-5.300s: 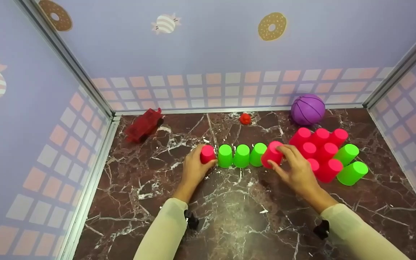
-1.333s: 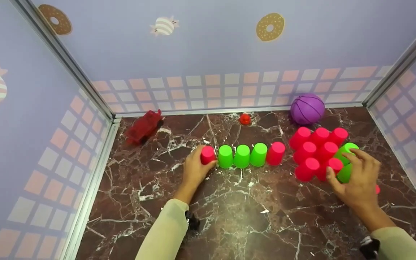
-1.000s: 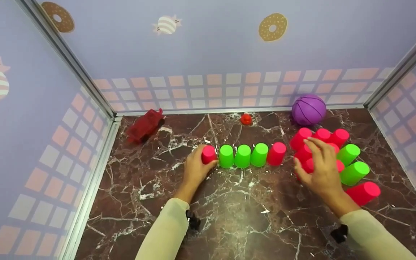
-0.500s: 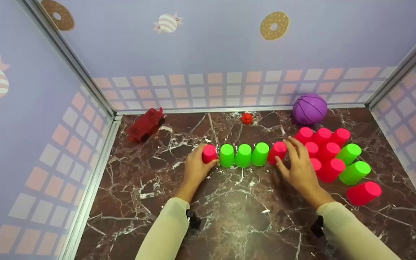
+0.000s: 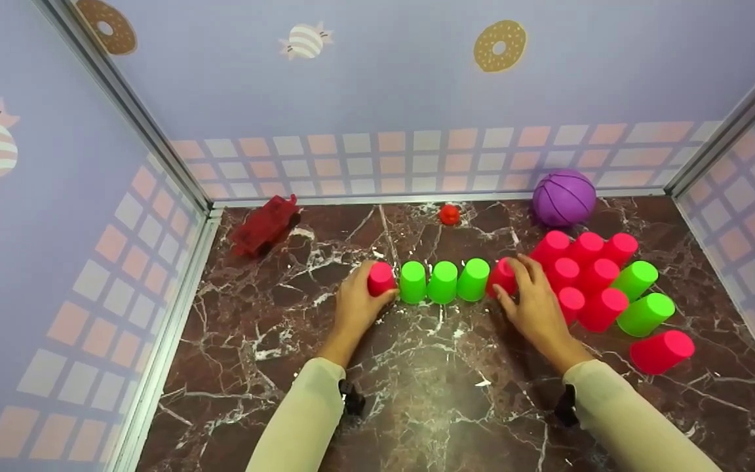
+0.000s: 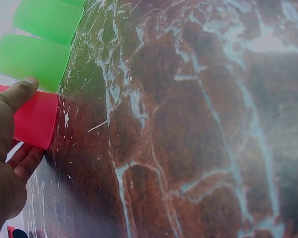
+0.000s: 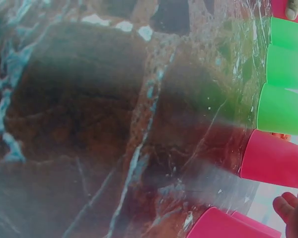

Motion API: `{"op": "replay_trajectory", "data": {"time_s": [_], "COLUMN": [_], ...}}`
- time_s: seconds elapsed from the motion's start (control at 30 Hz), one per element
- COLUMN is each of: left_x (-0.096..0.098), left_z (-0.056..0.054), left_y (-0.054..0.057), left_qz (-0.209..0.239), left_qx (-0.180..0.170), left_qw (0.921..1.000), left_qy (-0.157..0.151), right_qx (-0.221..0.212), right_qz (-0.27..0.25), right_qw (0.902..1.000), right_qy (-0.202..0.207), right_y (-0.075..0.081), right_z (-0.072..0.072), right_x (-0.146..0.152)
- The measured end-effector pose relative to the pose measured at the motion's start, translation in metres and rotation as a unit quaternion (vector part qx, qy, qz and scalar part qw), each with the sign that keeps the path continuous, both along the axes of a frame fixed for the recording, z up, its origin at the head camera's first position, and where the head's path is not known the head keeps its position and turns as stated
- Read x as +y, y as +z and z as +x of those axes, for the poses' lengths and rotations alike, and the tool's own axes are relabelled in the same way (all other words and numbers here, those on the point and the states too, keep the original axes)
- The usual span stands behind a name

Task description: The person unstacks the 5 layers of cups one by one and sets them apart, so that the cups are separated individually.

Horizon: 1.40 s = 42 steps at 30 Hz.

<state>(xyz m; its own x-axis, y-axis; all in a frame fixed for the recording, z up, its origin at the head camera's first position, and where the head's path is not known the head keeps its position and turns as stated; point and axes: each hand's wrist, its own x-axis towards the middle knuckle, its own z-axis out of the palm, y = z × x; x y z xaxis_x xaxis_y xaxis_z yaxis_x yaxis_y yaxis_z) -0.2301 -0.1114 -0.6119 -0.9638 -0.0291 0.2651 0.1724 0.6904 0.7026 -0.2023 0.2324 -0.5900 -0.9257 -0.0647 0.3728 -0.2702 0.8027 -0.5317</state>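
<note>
Five is avoided here: a row of upside-down plastic cups stands across the marbled tabletop. At its left end my left hand [image 5: 359, 301] grips a pink cup [image 5: 381, 278], thumb on one side and fingers on the other, as the left wrist view shows. Beside it stand three green cups: a left one [image 5: 413, 283], a middle one [image 5: 443, 283] and a right one [image 5: 474, 280]. At the right end my right hand [image 5: 535, 305] curls round another pink cup [image 5: 501, 278], thumb in front and fingers over its right side, partly hiding it.
Right of the row stands a cluster of several pink cups [image 5: 597, 275] with two green cups [image 5: 646, 313]. A lone pink cup [image 5: 662, 352] stands in front. Along the back are a dark red toy [image 5: 266, 226], a small red object [image 5: 449, 214] and a purple ball [image 5: 564, 198].
A pink cup has joined the row's right end, and another stands in front of the cluster. My right hand has come left from the cluster to the row's end cup. The left hand stays put.
</note>
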Motion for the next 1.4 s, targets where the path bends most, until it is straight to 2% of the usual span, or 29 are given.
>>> {"op": "replay_trajectory", "data": {"time_s": [0.07, 0.17, 0.3, 0.43, 0.5, 0.63, 0.8, 0.87, 0.9, 0.97, 1.07, 1.13, 1.2, 1.3, 1.37, 1.4], "left_x": [-0.001, -0.005, -0.010, -0.012, -0.012, -0.009, -0.003, -0.001, 0.000, 0.001, 0.000, -0.003, -0.004, -0.003, -0.001, 0.000], "left_z": [-0.002, -0.012, -0.027, -0.032, -0.032, -0.027, -0.010, -0.004, -0.002, -0.002, -0.003, -0.008, -0.009, -0.007, -0.002, -0.001], "left_y": [-0.005, -0.027, -0.059, -0.069, -0.068, -0.058, -0.021, -0.008, -0.005, -0.002, -0.004, -0.018, -0.020, -0.018, -0.003, -0.002], "left_qz": [0.006, 0.008, -0.024, -0.051, -0.049, -0.025, 0.004, 0.004, 0.002, -0.005, -0.002, -0.002, 0.001, -0.003, 0.000, -0.001], "left_qx": [0.013, 0.041, 0.067, 0.075, 0.070, 0.054, 0.040, 0.030, 0.024, 0.015, 0.013, 0.036, 0.043, 0.045, 0.021, 0.017], "left_qw": [0.9999, 0.9991, 0.9974, 0.9959, 0.9964, 0.9982, 0.9992, 0.9995, 0.9997, 0.9999, 0.9999, 0.9993, 0.9990, 0.9990, 0.9997, 0.9998], "left_qy": [-0.004, -0.007, -0.004, -0.002, -0.002, -0.004, -0.010, -0.010, -0.009, -0.007, -0.009, -0.011, -0.013, -0.010, -0.008, -0.007], "right_qx": [-0.011, -0.017, -0.030, -0.060, -0.069, -0.068, -0.062, -0.058, -0.056, -0.050, -0.035, -0.024, -0.013, 0.006, 0.018, 0.024], "right_qz": [0.004, 0.007, 0.006, 0.012, 0.019, 0.028, 0.025, 0.023, 0.024, 0.026, 0.032, 0.035, 0.034, 0.030, 0.026, 0.026], "right_qw": [0.9999, 0.9998, 0.9995, 0.9981, 0.9975, 0.9973, 0.9978, 0.9980, 0.9981, 0.9983, 0.9987, 0.9989, 0.9990, 0.9990, 0.9988, 0.9986], "right_qy": [-0.004, -0.006, -0.006, -0.005, -0.004, 0.000, 0.006, 0.007, 0.009, 0.011, 0.017, 0.020, 0.025, 0.032, 0.038, 0.040], "right_y": [0.002, 0.003, 0.005, 0.005, 0.005, 0.006, 0.010, 0.012, 0.014, 0.017, 0.021, 0.024, 0.026, 0.030, 0.032, 0.033], "right_z": [-0.001, -0.002, -0.005, -0.008, -0.010, -0.012, -0.012, -0.012, -0.012, -0.011, -0.010, -0.009, -0.008, -0.006, -0.004, -0.003], "right_x": [0.000, -0.001, 0.000, 0.001, 0.001, 0.002, 0.001, 0.001, 0.000, 0.000, 0.002, 0.002, 0.003, 0.005, 0.005, 0.005]}}
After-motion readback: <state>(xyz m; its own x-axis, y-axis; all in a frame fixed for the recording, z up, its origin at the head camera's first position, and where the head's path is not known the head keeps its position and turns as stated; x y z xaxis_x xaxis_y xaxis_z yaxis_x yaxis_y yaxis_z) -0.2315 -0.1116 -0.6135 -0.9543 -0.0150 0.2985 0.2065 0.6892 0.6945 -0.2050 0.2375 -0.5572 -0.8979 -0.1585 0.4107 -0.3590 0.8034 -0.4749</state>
